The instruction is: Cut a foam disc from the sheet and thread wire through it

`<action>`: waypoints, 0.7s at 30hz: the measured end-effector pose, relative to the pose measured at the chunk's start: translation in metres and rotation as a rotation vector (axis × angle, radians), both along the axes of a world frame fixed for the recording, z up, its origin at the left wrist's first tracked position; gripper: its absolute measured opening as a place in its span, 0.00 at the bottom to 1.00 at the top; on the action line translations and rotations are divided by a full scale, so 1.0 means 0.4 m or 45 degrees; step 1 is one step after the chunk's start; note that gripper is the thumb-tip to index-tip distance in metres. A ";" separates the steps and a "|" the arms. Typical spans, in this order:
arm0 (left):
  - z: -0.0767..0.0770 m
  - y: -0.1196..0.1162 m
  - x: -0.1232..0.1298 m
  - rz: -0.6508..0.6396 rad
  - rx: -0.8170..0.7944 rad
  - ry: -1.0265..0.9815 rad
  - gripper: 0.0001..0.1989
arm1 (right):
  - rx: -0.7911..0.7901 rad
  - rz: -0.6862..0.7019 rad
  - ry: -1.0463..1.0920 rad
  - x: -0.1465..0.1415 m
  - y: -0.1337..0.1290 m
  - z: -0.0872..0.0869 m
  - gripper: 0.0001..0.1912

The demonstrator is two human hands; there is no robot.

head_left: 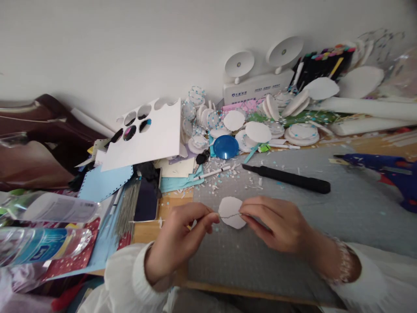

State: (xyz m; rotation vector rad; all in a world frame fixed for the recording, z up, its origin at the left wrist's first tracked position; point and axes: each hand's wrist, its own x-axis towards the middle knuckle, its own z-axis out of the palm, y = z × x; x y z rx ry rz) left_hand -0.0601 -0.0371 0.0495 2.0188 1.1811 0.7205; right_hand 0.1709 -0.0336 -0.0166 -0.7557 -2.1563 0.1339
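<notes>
A white disc (232, 208) lies low over the grey cutting mat, between my two hands. A thin dark wire (230, 215) runs across its face. My left hand (187, 232) pinches the wire's left end between thumb and forefinger, just off the disc's left edge. The fingers of my right hand (276, 221) are pressed together at the wire's other end, on the disc's right edge. Above the hands, a black craft knife (289, 177) rests on the mat (260, 261).
White discs (257, 131) and a blue round lid (226, 147) are piled behind the mat. A blue glue gun (387, 167) lies at the right. At the left are a holed white board (150, 141), a phone (146, 200), wires (128, 208) and plastic bottles (45, 245).
</notes>
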 end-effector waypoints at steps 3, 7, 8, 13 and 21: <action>-0.006 0.001 -0.006 -0.067 0.075 0.071 0.13 | -0.052 0.038 -0.003 -0.007 0.002 0.005 0.06; -0.025 -0.001 -0.012 -0.128 0.375 0.174 0.04 | -0.094 -0.016 -0.001 -0.009 0.001 -0.001 0.06; -0.033 -0.002 -0.014 -0.087 0.507 0.216 0.06 | -0.122 -0.046 0.014 -0.009 0.001 -0.004 0.07; -0.067 -0.007 -0.036 0.024 1.190 0.374 0.17 | -0.309 -0.054 0.064 -0.009 -0.002 -0.009 0.05; -0.068 0.003 -0.048 -0.197 1.276 0.486 0.13 | -0.138 -0.054 -0.066 -0.013 -0.006 -0.010 0.10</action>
